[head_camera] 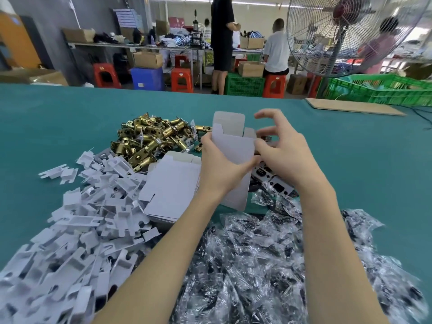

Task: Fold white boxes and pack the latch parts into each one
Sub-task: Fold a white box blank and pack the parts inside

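The teal desk (70, 118) carries bagged hardware (268, 265) at 5 o'clock, white card inserts (77, 225) at 8, brass latches (149, 139) at 11 and flat box blanks (173, 188) at centre. Just above these, the left hand (219, 164) pinches a half-opened white box (233, 146); the right hand (285, 155) touches its side, fingers spread. The card looks light and crushable: hold it by the edges. The box's bottom flaps are hidden.

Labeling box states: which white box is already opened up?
The white box gripped by the left hand, flaps up; the rest lie flat in the stack of box blanks beside it.
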Available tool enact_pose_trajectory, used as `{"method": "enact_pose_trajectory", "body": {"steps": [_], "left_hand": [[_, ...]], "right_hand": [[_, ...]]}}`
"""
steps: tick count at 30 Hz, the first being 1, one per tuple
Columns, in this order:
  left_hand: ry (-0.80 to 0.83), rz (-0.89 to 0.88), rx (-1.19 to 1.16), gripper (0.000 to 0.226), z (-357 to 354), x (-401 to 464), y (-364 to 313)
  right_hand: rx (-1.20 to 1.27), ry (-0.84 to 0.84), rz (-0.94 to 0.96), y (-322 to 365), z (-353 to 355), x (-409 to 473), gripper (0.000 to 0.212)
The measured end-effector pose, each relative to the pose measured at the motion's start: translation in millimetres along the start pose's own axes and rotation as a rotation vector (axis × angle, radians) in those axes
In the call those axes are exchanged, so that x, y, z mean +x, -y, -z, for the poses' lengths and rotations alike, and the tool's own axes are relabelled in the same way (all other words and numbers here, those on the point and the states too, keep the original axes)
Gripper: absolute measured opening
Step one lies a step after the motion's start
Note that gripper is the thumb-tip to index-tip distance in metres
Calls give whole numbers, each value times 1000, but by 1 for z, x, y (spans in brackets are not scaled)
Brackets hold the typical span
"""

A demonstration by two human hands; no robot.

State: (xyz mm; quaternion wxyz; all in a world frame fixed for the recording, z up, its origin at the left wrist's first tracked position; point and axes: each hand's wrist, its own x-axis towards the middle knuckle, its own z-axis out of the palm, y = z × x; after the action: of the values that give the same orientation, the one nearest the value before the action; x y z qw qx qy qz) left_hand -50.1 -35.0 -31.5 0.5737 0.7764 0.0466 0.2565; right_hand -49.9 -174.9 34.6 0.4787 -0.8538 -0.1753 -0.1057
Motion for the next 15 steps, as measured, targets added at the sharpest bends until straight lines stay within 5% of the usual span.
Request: {"method": "enact_pose_trajectory", "body": {"steps": [9,15], "left_hand": [[-84,-62,51,97,-5,-6,-2],[-31,-91,11,67,-1,-4,-2]], "right_hand": [[-447,41,10,21,-31,3,32],[-258,131,75,11,-24,6,16]]}}
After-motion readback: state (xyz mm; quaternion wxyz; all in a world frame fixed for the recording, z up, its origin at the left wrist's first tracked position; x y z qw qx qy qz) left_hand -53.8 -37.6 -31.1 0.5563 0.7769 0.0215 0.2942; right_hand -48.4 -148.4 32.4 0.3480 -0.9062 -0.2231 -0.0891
